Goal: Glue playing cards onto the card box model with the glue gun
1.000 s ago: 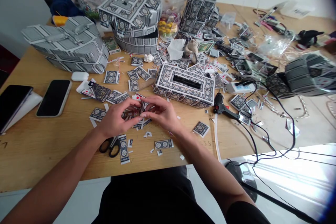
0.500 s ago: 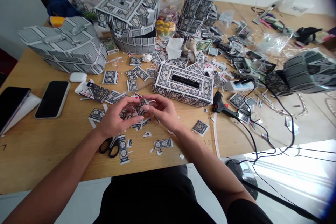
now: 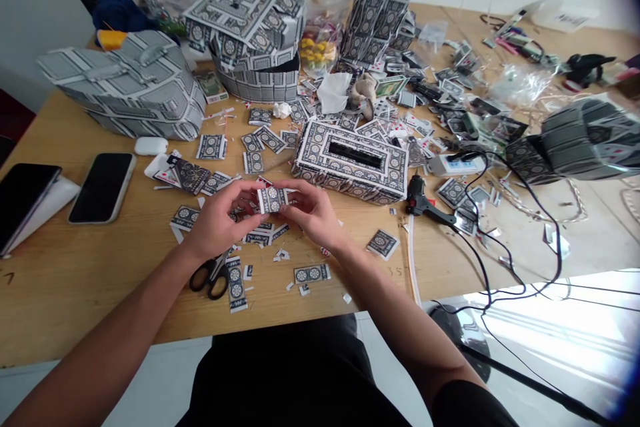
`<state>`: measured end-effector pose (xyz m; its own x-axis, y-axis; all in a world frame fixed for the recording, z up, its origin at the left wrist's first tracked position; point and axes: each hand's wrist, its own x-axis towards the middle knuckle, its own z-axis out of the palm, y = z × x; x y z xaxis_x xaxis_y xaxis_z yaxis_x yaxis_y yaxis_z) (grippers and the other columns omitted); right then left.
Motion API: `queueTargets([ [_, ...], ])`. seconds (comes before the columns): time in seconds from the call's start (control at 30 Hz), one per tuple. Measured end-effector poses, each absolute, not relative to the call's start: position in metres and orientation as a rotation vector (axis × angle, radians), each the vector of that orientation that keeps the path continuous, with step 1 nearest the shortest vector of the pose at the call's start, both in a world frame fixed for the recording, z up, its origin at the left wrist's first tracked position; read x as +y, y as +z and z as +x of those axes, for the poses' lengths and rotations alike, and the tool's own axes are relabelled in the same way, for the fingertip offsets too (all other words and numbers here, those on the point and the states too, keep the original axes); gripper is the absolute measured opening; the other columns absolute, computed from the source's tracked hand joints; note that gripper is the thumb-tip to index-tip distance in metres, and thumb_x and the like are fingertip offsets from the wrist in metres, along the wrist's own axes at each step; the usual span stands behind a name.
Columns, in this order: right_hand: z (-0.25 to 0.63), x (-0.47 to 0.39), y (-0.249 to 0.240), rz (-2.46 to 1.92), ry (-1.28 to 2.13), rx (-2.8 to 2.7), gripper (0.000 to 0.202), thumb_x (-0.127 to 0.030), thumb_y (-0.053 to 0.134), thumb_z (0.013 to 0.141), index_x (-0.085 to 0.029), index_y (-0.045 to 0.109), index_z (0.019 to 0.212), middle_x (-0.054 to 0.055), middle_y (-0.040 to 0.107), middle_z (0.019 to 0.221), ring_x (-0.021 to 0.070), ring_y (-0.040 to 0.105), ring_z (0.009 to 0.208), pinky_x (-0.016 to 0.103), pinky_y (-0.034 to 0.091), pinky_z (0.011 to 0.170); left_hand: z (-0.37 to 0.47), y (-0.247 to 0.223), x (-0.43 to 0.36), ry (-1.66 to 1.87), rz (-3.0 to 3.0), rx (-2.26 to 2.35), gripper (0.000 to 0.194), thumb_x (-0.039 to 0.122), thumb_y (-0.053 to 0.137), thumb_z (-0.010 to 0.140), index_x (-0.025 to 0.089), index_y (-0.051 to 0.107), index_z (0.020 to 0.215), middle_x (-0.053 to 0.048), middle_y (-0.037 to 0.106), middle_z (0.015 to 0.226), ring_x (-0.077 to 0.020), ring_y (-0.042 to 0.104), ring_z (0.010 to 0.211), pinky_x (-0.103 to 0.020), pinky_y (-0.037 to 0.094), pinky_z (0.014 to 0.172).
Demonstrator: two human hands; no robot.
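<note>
A small patterned card piece (image 3: 273, 200) is held between my two hands above the table, its dark printed side showing. My left hand (image 3: 220, 220) pinches its left end and my right hand (image 3: 310, 210) its right end. Cut card pieces lie under and around my hands. Black-handled scissors (image 3: 210, 278) rest near my left wrist, beside a card strip (image 3: 236, 283). Behind my right hand stands a card-covered box (image 3: 353, 160) with a dark slot on top. A black glue gun (image 3: 425, 201) lies to its right.
Two phones (image 3: 101, 188) (image 3: 27, 200) and a white earphone case (image 3: 151, 146) lie left. Large card-covered bags (image 3: 135, 90) and boxes (image 3: 250, 7) stand behind. A power strip (image 3: 457, 163) with black cables is at the right, near a rounded card object (image 3: 585, 137).
The card piece between my hands has turned, so its patterned face now shows flat towards the camera. My fingers have shifted to its two ends.
</note>
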<state>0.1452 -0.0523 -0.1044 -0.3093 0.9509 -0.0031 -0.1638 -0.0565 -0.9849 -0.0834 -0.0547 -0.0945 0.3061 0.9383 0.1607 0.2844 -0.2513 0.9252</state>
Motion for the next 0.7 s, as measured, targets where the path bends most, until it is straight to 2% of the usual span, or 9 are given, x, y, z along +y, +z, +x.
queueTargets([
  [0.1, 0.1436, -0.0572, -0.1007, -0.985, 1.270, -1.519, 0.036, -0.036, 0.084, 0.092, -0.025, 0.078, 0.126, 0.011, 0.068, 0.137, 0.0241, 0.069, 0.119, 0.033, 0.066, 0.083, -0.0833, -0.0935, -0.0542, 0.968, 1.944, 1.185, 0.041, 0.029, 0.081, 0.092, 0.024, 0.069, 0.131, -0.008, 0.079, 0.116, -0.0217, 0.077, 0.091, -0.035, 0.065, 0.082],
  [0.17, 0.1422, -0.0595, -0.0986, -0.981, 1.175, -1.600, 0.036, -0.038, 0.085, 0.093, -0.027, 0.078, 0.127, 0.011, 0.067, 0.138, 0.0254, 0.067, 0.126, 0.032, 0.066, 0.083, -0.0833, -0.0928, -0.0541, 0.968, 2.111, 1.209, 0.037, 0.026, 0.078, 0.095, 0.023, 0.069, 0.131, -0.007, 0.078, 0.115, -0.0181, 0.074, 0.083, -0.033, 0.063, 0.080],
  [0.3, 0.1396, -0.0615, -0.0986, -0.983, 1.093, -1.636, 0.037, -0.037, 0.087, 0.092, -0.024, 0.076, 0.125, 0.010, 0.070, 0.132, 0.0234, 0.070, 0.118, 0.032, 0.068, 0.083, -0.0832, -0.0928, -0.0552, 0.973, 2.298, 1.152, 0.034, 0.022, 0.073, 0.098, 0.022, 0.067, 0.132, -0.006, 0.076, 0.113, -0.0157, 0.071, 0.078, -0.030, 0.061, 0.078],
  [0.47, 0.1372, -0.0630, -0.1003, -1.026, 1.091, -1.575, 0.037, -0.035, 0.090, 0.088, -0.021, 0.075, 0.120, 0.008, 0.072, 0.123, 0.0198, 0.073, 0.103, 0.032, 0.069, 0.081, -0.0811, -0.0926, -0.0590, 0.987, 2.253, 1.143, 0.034, 0.018, 0.072, 0.097, 0.022, 0.066, 0.130, -0.005, 0.076, 0.114, -0.0136, 0.071, 0.075, -0.028, 0.062, 0.075],
  [0.63, 0.1387, -0.0603, -0.1053, -1.055, 1.240, -1.450, 0.044, -0.041, 0.092, 0.085, -0.023, 0.075, 0.121, 0.007, 0.076, 0.124, 0.0195, 0.074, 0.099, 0.033, 0.068, 0.080, -0.0805, -0.0921, -0.0595, 1.055, 2.046, 1.077, 0.041, 0.023, 0.079, 0.095, 0.022, 0.065, 0.133, -0.009, 0.077, 0.119, -0.0202, 0.078, 0.097, -0.028, 0.066, 0.075],
  [0.7, 0.1398, -0.0583, -0.1079, -1.039, 1.273, -1.419, 0.045, -0.042, 0.093, 0.084, -0.023, 0.075, 0.121, 0.007, 0.076, 0.124, 0.0192, 0.074, 0.098, 0.032, 0.067, 0.079, -0.0812, -0.0913, -0.0590, 1.054, 2.056, 1.062, 0.040, 0.024, 0.079, 0.096, 0.022, 0.066, 0.134, -0.008, 0.077, 0.120, -0.0201, 0.078, 0.099, -0.028, 0.067, 0.077],
])
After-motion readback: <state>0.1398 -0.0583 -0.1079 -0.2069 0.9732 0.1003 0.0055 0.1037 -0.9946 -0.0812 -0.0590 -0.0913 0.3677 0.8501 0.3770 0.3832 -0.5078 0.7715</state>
